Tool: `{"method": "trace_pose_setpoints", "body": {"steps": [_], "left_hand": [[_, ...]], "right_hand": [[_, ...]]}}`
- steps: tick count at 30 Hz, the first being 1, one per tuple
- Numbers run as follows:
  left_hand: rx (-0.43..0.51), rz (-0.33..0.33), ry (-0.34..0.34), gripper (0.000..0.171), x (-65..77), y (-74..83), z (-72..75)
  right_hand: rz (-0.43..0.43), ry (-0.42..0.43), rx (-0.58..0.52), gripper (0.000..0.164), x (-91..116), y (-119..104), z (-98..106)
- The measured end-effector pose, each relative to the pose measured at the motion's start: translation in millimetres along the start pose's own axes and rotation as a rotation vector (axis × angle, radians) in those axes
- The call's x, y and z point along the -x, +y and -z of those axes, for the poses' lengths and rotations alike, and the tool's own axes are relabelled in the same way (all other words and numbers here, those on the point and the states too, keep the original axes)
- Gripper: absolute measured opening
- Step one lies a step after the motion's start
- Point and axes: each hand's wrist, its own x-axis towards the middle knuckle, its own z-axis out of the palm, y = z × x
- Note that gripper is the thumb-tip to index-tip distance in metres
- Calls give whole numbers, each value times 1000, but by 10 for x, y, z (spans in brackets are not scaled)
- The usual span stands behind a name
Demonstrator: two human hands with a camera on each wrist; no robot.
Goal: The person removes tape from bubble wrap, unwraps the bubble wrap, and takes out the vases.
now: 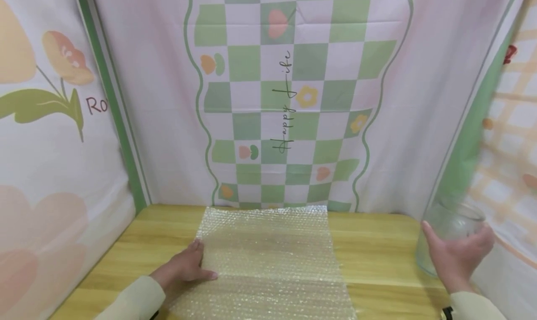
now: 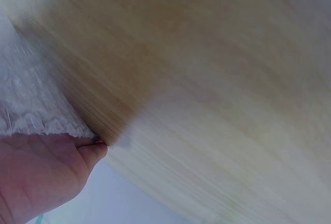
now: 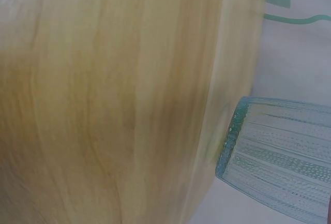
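Note:
A sheet of bubble wrap lies over the middle of the wooden table. At its left edge rests my left hand, thumb spread over the wrap and forefinger straight along the side. In the left wrist view the edge of the bubble wrap partly hides that hand's fingers. My right hand grips a clear glass vase at the table's right side, thumb on the left and fingers round the right. The right wrist view shows the lower part of the ribbed vase; whether its base touches the table I cannot tell.
The wooden table narrows toward the back. A checked green and white cloth hangs behind it. Patterned cloths also hang on the left and on the right, close to the vase.

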Motion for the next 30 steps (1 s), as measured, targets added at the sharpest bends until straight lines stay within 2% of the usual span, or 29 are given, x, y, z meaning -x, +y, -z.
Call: {"method": "trace_pose_setpoints", "body": {"steps": [12, 21, 30], "left_hand": [[-6, -3, -6, 114, 2, 12, 14], [0, -7, -3, 114, 7, 6, 15], [1, -1, 4, 115, -1, 0, 14]], "right_hand": [[1, 29, -2, 104, 29, 69, 0], [65, 42, -11, 103, 40, 60, -17], [46, 24, -12, 106, 60, 77, -33]]}}
